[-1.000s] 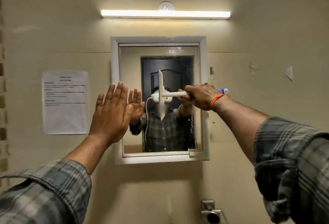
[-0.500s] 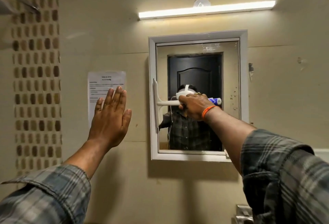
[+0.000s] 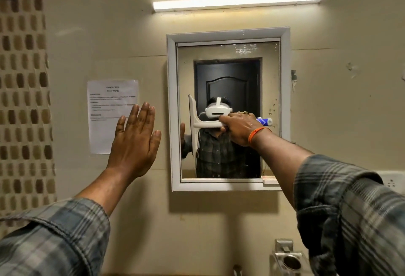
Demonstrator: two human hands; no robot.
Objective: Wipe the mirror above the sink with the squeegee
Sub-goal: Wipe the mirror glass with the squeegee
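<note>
Reaching forward from both lower corners of the view, two arms in plaid sleeves [image 3: 350, 221] extend toward the wall. Left hand [image 3: 134, 144] is raised flat, fingers together and straight, palm facing the wall, holding nothing; whether it touches the wall cannot be told. It stands just left of the mirror frame and overlaps the lower right corner of a printed paper notice [image 3: 109, 109] fixed to the wall. Right hand [image 3: 238, 127] is clamped around the handle of the squeegee [image 3: 195, 122], an orange band [image 3: 256, 135] on its wrist. Squeegee handle lies horizontal, its blue end cap protruding to the right of the fist; the white blade stands upright at the left part of the glass, at mid height, apparently against the surface. Mirror [image 3: 228, 67], in a white frame, hangs on the beige wall and reflects a dark door and a person in a white headset. Smears show along the top of the glass, specks at its right edge. Tube light [image 3: 238, 1] is lit above the mirror. Metal fitting [image 3: 287, 258] sits low on the wall below. Brown mosaic tiles [image 3: 24, 91] cover the far left
</note>
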